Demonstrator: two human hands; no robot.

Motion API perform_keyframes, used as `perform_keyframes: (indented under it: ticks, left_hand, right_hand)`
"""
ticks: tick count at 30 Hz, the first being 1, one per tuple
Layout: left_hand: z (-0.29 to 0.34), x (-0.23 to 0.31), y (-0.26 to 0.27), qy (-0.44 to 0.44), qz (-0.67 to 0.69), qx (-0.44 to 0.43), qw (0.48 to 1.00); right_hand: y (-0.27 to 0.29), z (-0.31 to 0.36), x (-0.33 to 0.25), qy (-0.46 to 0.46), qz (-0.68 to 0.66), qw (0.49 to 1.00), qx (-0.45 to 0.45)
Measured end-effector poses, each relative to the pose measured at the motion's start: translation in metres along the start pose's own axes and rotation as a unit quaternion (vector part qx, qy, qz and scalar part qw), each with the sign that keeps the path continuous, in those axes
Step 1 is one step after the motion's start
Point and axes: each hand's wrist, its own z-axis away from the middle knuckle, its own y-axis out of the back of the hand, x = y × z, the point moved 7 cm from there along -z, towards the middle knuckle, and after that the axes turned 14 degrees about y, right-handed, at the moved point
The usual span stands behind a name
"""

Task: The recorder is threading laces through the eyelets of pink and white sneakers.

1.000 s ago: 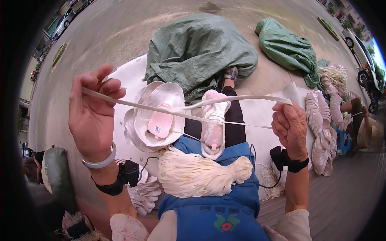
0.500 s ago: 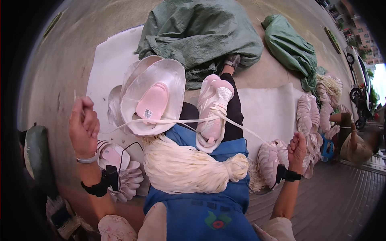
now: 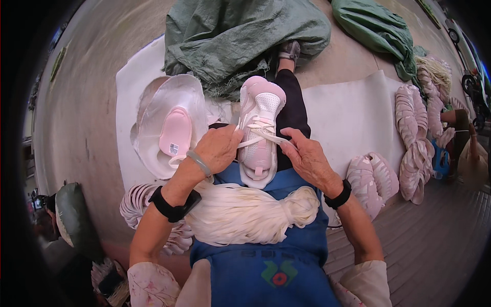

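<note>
A pink and white shoe upper (image 3: pixel 266 106) rests upright across my lap with its toe toward me. A flat cream shoelace (image 3: pixel 250 143) is threaded through its upper eyelets and crosses over the front. On the shoe's left side, my left hand (image 3: pixel 219 147) has its fingers closed on one part of the lace. At the right side my right hand (image 3: pixel 311 156) pinches the other part between thumb and fingers. Below the shoe, a thick bundle of cream laces (image 3: pixel 240 220), gathered at its right end, lies over my blue apron (image 3: pixel 230 276).
White nested shells (image 3: pixel 193 94) hold a pink insole (image 3: pixel 175 130) on the left. Stacked shoe uppers (image 3: pixel 411 112) line the right, with a nearer pair (image 3: pixel 365 184). Green sacks (image 3: pixel 240 41) lie ahead. A white sheet (image 3: pixel 348 112) covers the ground. Another person sits far right.
Both hands have come inward from wide apart to the shoe. The lace, stretched out to both sides before, is now drawn short and crossed close over the shoe.
</note>
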Motion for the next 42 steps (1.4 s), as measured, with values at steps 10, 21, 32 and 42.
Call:
perform_keyframes:
  ticks: [10, 21, 32, 42]
  left_hand:
    - [-0.002, -0.022, 0.006, 0.101, 0.088, 0.021, 0.991]
    - [0.004, -0.009, 0.015, -0.002, 0.038, 0.175, 0.984]
    - [0.043, -0.006, 0.003, 0.11, 0.157, 0.016, 0.981]
    - [0.032, 0.003, -0.003, 0.052, -0.049, 0.092, 0.993]
  right_hand:
    - [0.013, 0.014, 0.016, -0.066, -0.153, 0.984, -0.06]
    - [0.028, 0.012, 0.019, 0.036, 0.037, 0.998, 0.029]
    - [0.018, 0.043, -0.004, 0.12, 0.157, 0.975, -0.103]
    - [-0.009, 0.022, -0.014, 0.166, 0.259, 0.948, -0.082]
